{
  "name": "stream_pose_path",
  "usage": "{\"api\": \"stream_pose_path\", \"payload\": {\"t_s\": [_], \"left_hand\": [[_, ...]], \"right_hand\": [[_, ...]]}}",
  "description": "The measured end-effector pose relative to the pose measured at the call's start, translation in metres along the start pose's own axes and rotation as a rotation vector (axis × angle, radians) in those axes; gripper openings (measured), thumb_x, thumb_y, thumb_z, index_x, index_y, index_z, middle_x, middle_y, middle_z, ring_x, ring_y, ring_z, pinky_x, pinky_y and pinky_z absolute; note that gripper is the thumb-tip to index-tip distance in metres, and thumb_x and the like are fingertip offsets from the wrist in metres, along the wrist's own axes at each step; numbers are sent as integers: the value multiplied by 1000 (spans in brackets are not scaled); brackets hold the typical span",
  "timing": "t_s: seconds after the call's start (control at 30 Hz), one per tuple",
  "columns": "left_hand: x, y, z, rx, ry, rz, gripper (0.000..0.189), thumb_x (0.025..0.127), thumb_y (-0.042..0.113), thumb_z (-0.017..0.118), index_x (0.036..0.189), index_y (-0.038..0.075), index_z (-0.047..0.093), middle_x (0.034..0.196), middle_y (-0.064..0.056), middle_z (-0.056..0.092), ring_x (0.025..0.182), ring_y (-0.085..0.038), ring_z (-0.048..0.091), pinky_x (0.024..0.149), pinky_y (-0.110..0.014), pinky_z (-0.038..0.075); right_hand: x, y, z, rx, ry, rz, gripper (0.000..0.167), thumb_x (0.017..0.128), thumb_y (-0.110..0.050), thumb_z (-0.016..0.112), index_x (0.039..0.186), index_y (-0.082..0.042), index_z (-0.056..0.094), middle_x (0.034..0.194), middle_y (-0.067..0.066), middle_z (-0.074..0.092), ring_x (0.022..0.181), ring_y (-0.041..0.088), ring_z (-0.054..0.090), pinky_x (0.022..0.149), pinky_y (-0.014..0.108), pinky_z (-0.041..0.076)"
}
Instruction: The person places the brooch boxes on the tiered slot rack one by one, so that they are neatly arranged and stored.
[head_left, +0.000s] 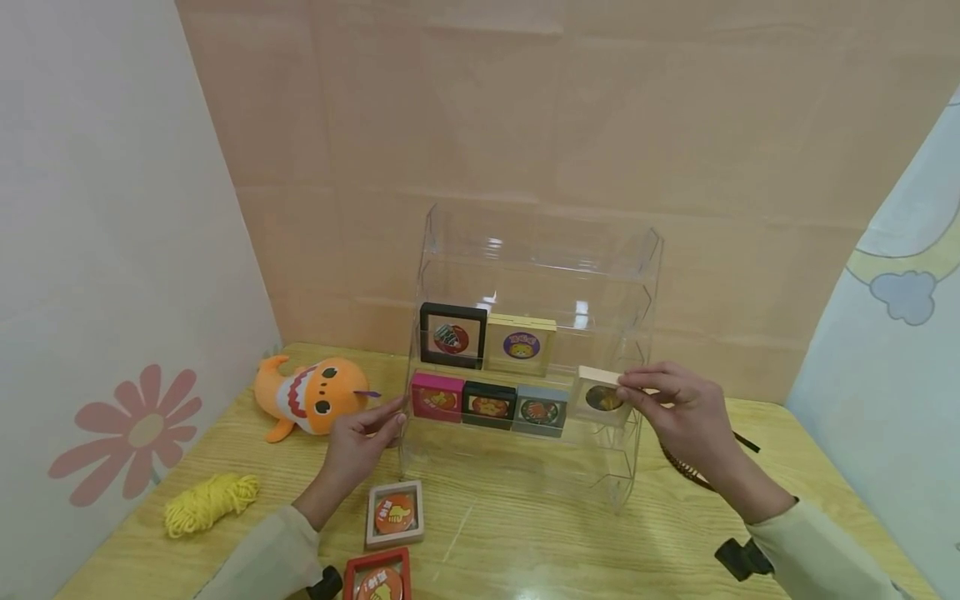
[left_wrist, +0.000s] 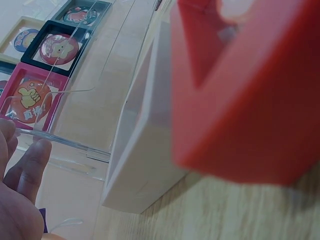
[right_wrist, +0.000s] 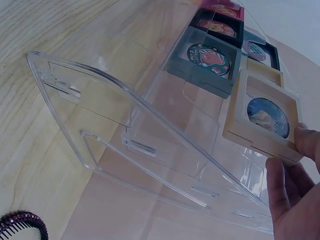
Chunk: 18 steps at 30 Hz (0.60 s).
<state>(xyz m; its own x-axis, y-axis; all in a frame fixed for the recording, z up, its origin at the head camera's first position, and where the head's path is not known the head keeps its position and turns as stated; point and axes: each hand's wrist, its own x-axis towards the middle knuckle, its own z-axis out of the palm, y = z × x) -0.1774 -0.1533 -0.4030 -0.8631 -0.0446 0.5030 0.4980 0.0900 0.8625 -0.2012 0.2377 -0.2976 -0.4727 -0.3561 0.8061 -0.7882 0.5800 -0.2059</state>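
Note:
A clear acrylic display rack [head_left: 525, 262] stands on the table. My right hand [head_left: 693, 412] pinches a cream badge frame [right_wrist: 262, 117] by its side, at the right end of the lower filled shelf. On that shelf are a magenta frame [head_left: 437, 398], a black frame [head_left: 489, 407] and a grey frame [right_wrist: 205, 60], each with a round badge. One shelf higher sit another black frame [head_left: 453, 336] and a pale yellow frame [head_left: 521, 343]. At the rack's left side, my left hand [head_left: 360, 446] grips the clear edge between thumb and fingers.
In front of the rack, on the table [head_left: 465, 550], lie a beige frame [head_left: 394, 515] and a red frame [head_left: 378, 575]. To the left are an orange plush shark [head_left: 322, 392] and a yellow yarn bundle [head_left: 210, 504]. A dark toothed hairband [right_wrist: 22, 222] lies right of the rack.

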Motion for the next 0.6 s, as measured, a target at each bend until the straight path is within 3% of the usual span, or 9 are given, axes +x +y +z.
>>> {"api": "stream_pose_path", "payload": {"t_s": [0.47, 0.6], "left_hand": [[-1, 2, 2, 23, 8, -11, 26, 87, -10, 62, 112, -13, 62, 112, -24, 61, 86, -27, 67, 63, -39, 58], [0, 2, 2, 24, 12, -14, 26, 87, -10, 62, 112, -13, 62, 112, -24, 61, 87, -34, 66, 62, -38, 59]], "right_hand": [[3, 6, -3, -31, 22, 7, 27, 62, 14, 80, 83, -3, 76, 87, 6, 70, 80, -5, 60, 58, 9, 52], [0, 8, -2, -29, 23, 10, 27, 63, 14, 81, 83, -3, 76, 88, 6, 70, 79, -1, 62, 58, 8, 52]]}}
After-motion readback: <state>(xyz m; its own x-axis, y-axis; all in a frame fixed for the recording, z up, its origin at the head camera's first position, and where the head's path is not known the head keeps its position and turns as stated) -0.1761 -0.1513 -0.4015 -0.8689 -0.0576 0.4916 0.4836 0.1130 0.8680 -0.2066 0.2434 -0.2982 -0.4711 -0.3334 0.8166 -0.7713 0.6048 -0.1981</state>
